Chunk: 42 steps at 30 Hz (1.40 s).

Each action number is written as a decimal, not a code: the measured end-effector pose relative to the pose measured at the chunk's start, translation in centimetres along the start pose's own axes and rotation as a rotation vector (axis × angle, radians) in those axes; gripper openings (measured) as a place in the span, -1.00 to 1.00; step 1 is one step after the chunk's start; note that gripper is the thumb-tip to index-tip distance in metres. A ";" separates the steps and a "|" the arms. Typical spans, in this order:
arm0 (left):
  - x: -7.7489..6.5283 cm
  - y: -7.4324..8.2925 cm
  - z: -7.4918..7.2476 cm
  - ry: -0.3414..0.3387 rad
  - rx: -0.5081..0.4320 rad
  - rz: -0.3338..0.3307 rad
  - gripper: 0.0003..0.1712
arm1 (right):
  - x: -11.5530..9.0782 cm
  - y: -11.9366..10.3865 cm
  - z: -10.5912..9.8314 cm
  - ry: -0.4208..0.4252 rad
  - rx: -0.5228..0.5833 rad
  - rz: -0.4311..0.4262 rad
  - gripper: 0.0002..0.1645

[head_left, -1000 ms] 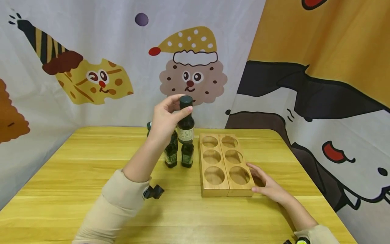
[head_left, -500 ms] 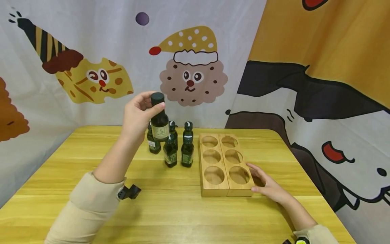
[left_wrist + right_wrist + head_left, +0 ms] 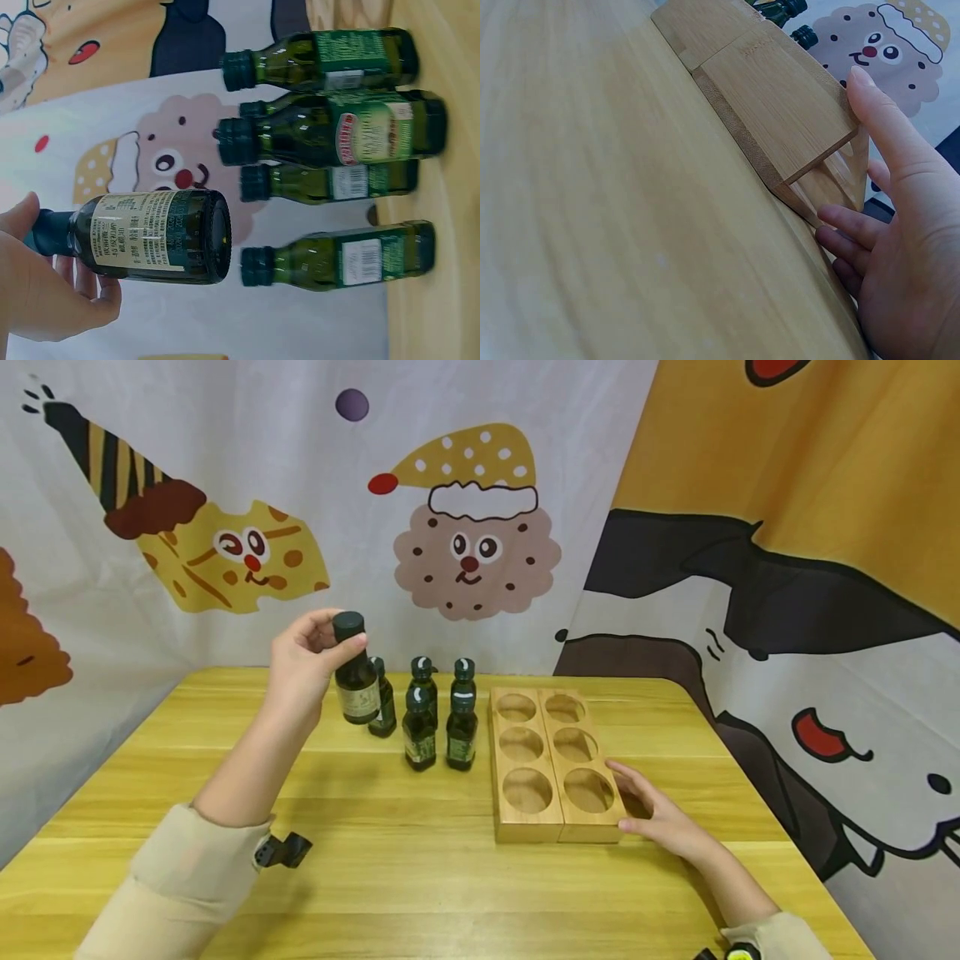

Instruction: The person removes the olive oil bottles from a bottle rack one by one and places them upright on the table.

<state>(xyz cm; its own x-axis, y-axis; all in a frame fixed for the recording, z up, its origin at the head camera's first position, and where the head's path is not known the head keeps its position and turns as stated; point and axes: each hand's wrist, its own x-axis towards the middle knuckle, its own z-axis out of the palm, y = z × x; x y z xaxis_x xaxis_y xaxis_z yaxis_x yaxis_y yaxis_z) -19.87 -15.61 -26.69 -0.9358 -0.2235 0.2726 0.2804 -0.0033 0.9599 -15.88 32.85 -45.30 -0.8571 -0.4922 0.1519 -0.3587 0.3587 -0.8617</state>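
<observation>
In the head view my left hand (image 3: pixel 303 664) holds a small dark glass bottle (image 3: pixel 358 693) by its neck, just under the green cap. The bottle is raised above the table, slightly tilted, its pale label (image 3: pixel 139 229) showing in the left wrist view. Right behind it stands another bottle (image 3: pixel 384 706), partly hidden. At the right, my right hand (image 3: pixel 667 818) touches the right side of a wooden holder (image 3: pixel 528 833) with round holes in two rows. The thumb (image 3: pixel 877 105) lies at the holder's edge; the other fingers are loosely bent beside its side opening.
Several more green bottles stand close together left of the holder, including a front one (image 3: pixel 420 739) and one beside it (image 3: pixel 461 739). The wooden table (image 3: pixel 420 893) ends at a printed cloth backdrop (image 3: pixel 300 460).
My left hand has carried the bottle leftward from above the group, then lowered it a little, uncovering the standing bottles. The right hand and the holder have stayed put.
</observation>
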 end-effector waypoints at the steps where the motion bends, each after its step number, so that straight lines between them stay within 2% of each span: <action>1: 0.0 -0.2 -0.1 0.002 -0.001 -0.011 -0.66 | 0.0 0.0 0.0 0.001 0.001 0.000 -0.04; 5: -0.1 -1.4 -0.5 0.010 0.012 -0.049 -0.66 | -0.1 0.0 0.0 0.003 -0.003 0.003 -0.04; 10: -0.5 -2.7 -0.9 0.007 0.044 -0.065 -0.65 | -0.1 0.0 0.0 0.003 -0.005 0.000 -0.04; 20: -1.0 -5.5 -1.3 0.024 0.046 -0.118 -0.62 | -0.1 -0.1 0.0 0.009 -0.012 0.016 -0.03; 36: -1.8 -9.1 -1.4 0.026 0.074 -0.096 -0.63 | -0.1 -0.2 0.0 0.010 -0.008 0.006 -0.03; 42: -2.0 -10.0 -1.4 0.013 0.113 -0.122 -0.57 | 0.0 -0.2 0.0 0.008 -0.014 0.003 -0.03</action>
<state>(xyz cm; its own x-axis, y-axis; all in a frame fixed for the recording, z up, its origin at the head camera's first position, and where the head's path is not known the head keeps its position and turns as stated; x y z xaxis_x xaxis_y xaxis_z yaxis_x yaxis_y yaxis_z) -20.48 -16.49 -36.96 -0.9586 -0.2403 0.1530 0.1380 0.0782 0.9873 -15.78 32.81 -45.10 -0.8612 -0.4847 0.1529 -0.3611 0.3718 -0.8552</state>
